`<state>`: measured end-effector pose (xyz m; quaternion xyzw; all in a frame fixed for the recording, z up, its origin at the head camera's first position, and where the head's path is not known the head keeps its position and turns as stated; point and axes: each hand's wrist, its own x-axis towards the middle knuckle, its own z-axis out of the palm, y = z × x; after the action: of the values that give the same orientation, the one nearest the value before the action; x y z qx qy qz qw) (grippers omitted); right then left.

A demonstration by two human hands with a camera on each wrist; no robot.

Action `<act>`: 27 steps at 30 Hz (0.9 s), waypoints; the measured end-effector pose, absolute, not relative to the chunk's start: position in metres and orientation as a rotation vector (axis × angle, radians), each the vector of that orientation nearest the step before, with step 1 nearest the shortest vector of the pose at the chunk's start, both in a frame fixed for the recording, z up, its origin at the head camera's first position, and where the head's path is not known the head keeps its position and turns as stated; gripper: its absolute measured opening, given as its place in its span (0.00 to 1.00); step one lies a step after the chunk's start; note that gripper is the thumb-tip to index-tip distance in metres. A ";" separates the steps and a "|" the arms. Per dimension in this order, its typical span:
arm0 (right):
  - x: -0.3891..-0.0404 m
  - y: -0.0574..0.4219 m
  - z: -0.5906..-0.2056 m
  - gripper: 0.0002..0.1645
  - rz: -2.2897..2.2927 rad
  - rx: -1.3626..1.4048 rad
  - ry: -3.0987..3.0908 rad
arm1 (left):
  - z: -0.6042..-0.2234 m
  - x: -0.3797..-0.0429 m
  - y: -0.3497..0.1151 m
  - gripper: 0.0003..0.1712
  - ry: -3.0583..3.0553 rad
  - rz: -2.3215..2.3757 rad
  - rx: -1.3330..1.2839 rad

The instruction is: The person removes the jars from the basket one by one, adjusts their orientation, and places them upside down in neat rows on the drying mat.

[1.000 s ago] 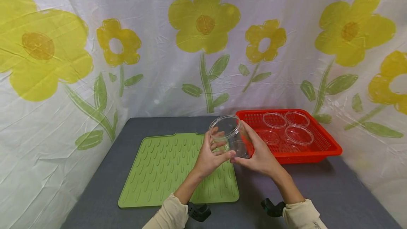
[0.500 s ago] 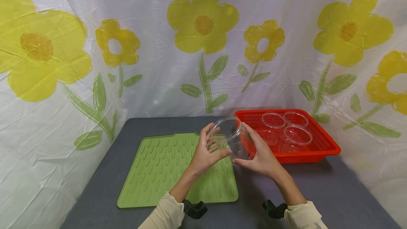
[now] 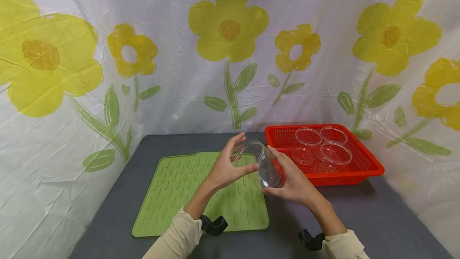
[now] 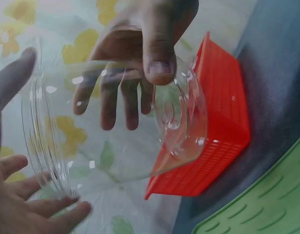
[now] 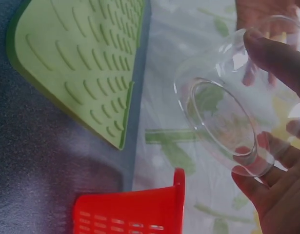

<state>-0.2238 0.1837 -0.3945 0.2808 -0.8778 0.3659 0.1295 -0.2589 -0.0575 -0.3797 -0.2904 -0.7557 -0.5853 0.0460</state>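
The right hand (image 3: 296, 183) holds a clear jar (image 3: 267, 169) tilted between the hands, its mouth toward the left hand (image 3: 223, 168). The left hand is spread wide about that rim; contact is hard to make out. Below the left hand a green mat (image 3: 179, 199) lies on the counter (image 3: 359, 215); beyond the right, a red basket (image 3: 348, 179) holds clear containers (image 3: 336, 154).

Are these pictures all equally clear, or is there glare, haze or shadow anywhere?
Left wrist: hazy, with small white glints on the clear jar; right wrist: also soft, with bright glare on the clear jar; head: crisper, with a soft shadow on the dark table beside the red basket.
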 end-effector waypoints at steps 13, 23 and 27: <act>-0.221 0.179 -0.395 0.70 0.962 0.845 -2.585 | -0.374 -0.256 -0.052 0.44 -2.501 -1.475 -0.875; -0.221 0.176 -0.396 0.71 0.947 0.846 -2.616 | -0.378 -0.255 -0.055 0.39 -2.464 -1.509 -0.869; -0.220 0.174 -0.395 0.71 0.936 0.845 -2.622 | -0.380 -0.256 -0.055 0.37 -2.433 -1.541 -0.850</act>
<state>-0.2204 0.1744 -0.3952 0.2885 -0.8952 0.3194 0.1158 -0.2565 -0.0553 -0.3798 -0.2823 -0.8084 -0.5119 0.0694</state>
